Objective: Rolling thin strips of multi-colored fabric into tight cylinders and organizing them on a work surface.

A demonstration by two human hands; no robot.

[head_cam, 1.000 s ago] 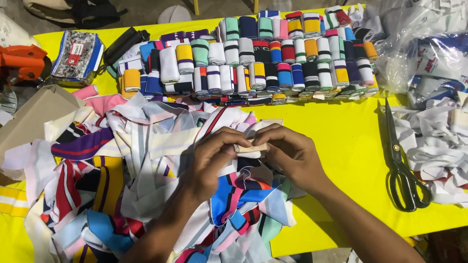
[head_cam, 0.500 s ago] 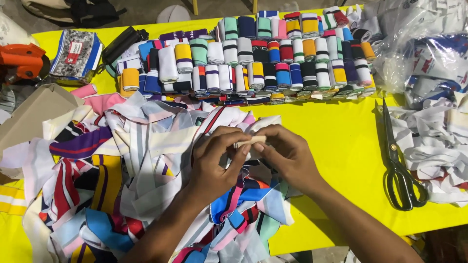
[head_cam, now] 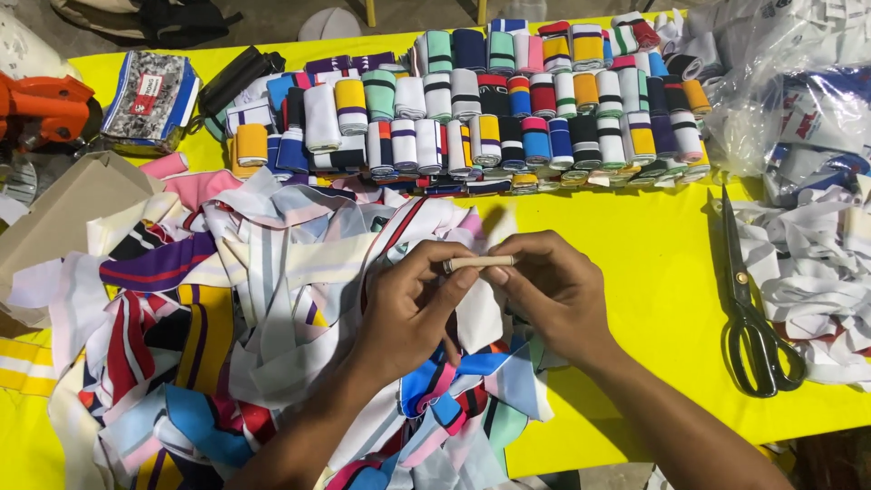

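- Centre of the frame: both hands meet over the pile, and between them sits a small pale roll of fabric [head_cam: 479, 262], lying level.
- Left hand [head_cam: 410, 313] has its grip pressed onto the left end of the roll, thumb and forefinger pinching it.
- Right hand [head_cam: 553, 289] pinches the right end, fingers curled over the top, so the roll is clamped at both ends.
- Under the hands, a white strip hangs down from the roll into the heap of fabric strips [head_cam: 236, 308], a jumble of white, purple, red, blue and yellow stripes filling the lower left of the frame.
- Along the top centre, rolled strips [head_cam: 508, 109] stand packed in tidy rows, in many colours, on the yellow tabletop [head_cam: 653, 263].
- At the right, black scissors [head_cam: 753, 313] lie on the tabletop, blades pointing up the frame, well apart from the hands.
- Far right, a heap of white strips [head_cam: 807, 263] lies just beside the scissors, with clear plastic bags [head_cam: 789, 82] above it.
- Upper left: an orange tool [head_cam: 41, 104] and a patterned pouch [head_cam: 150, 104].
- At the left edge, a beige cardboard piece [head_cam: 63, 218] rests beside the pile.
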